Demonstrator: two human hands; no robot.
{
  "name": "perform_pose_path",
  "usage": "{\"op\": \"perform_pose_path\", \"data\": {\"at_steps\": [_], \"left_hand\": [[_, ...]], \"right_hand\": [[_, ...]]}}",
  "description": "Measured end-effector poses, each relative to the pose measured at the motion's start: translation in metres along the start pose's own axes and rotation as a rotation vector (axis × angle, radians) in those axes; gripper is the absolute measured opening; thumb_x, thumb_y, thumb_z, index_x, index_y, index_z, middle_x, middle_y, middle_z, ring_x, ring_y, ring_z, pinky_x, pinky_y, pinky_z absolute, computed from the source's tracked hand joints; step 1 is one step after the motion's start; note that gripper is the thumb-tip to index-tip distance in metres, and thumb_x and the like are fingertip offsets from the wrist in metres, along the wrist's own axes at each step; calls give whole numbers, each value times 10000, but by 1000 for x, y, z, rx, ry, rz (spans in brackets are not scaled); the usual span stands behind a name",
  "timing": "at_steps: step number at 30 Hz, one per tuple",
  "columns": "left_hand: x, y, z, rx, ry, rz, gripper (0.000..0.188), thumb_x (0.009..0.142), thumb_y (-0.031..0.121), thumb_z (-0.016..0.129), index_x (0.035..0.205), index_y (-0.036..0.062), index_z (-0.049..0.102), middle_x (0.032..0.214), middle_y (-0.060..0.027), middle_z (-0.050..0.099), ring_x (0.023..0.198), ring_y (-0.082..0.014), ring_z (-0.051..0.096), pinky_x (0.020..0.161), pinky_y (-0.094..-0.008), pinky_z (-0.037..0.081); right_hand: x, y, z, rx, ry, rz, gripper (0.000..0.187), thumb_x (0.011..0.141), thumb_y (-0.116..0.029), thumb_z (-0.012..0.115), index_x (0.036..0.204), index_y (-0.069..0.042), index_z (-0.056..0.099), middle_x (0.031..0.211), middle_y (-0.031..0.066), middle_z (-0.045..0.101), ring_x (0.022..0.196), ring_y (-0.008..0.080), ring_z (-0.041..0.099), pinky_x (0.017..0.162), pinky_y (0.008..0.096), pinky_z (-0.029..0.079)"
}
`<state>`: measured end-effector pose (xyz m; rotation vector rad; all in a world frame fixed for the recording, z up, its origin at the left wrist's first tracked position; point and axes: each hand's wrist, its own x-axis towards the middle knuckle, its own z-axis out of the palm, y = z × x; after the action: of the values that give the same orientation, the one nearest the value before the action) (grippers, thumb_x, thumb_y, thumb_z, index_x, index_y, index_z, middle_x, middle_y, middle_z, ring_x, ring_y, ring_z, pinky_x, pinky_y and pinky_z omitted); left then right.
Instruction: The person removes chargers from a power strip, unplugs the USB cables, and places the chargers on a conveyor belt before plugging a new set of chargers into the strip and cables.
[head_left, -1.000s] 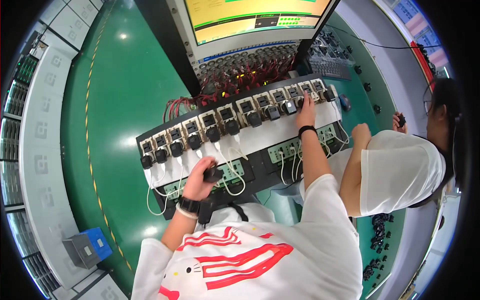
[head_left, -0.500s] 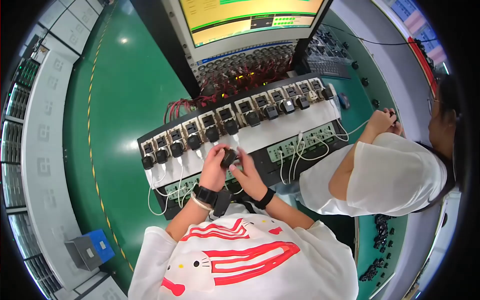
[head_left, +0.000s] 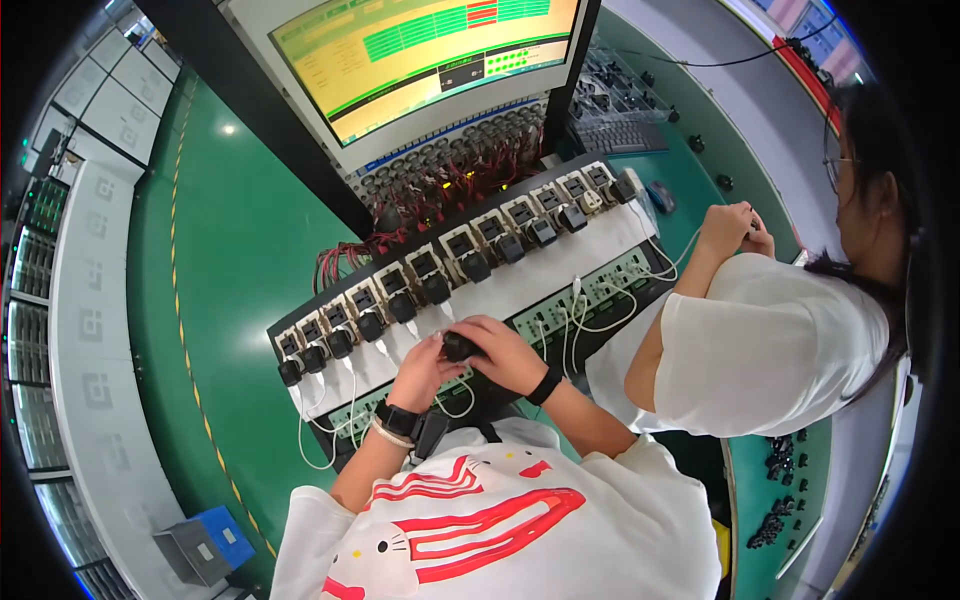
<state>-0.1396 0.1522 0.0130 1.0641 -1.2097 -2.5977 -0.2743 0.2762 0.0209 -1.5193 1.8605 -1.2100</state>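
Both hands are in front of a long test fixture that carries a row of sockets. My left hand and my right hand together hold a small black power adapter. The right fingers curl over its top, while the left fingers pinch its left side. Part of the adapter is hidden by the fingers. Beyond my hands, several black adapters are plugged into the sockets, some with white cables leading to the green port boards on the near side.
To the right, a co-worker in a white top holds a small dark item. A screen stands behind the fixture, above red wiring. A keyboard and mouse lie at the far right. Blue and grey bins are on the floor left.
My right hand has closed over the adapter, which sat more exposed between my fingers before. The view has shifted, showing more of the screen. The co-worker's hands have come closer together.
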Motion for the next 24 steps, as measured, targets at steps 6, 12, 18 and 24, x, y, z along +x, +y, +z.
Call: {"op": "perform_pose_path", "data": {"at_steps": [6,12,18,24], "left_hand": [[-5,11,1,43,-85,4,434,985,316,325,1301,32,416,1227,-174,546,1031,-259,585,877,-334,454],[-9,3,-13,90,-52,-30,400,936,258,418,1244,7,457,1155,-158,579,984,-245,596,856,-332,460],[-20,3,-17,111,-29,-46,350,908,209,461,1186,-1,495,1107,-133,597,947,-216,607,812,-302,472],[-16,-1,-26,78,-8,-64,339,908,204,465,1170,-9,501,1078,-119,602,934,-203,607,809,-301,471]], "right_hand": [[24,81,-71,156,952,355,337,873,-178,573,1148,8,520,922,109,611,784,183,547,748,300,442],[27,200,-164,-257,1270,500,436,853,-228,595,1202,14,497,990,170,600,901,300,585,810,362,448],[47,211,-156,-300,1017,574,421,814,-212,614,1203,-73,530,1064,192,560,1003,359,533,872,402,426],[55,204,-151,-491,913,750,451,766,-143,661,1200,-138,538,1122,164,513,994,344,537,808,408,462]]}}
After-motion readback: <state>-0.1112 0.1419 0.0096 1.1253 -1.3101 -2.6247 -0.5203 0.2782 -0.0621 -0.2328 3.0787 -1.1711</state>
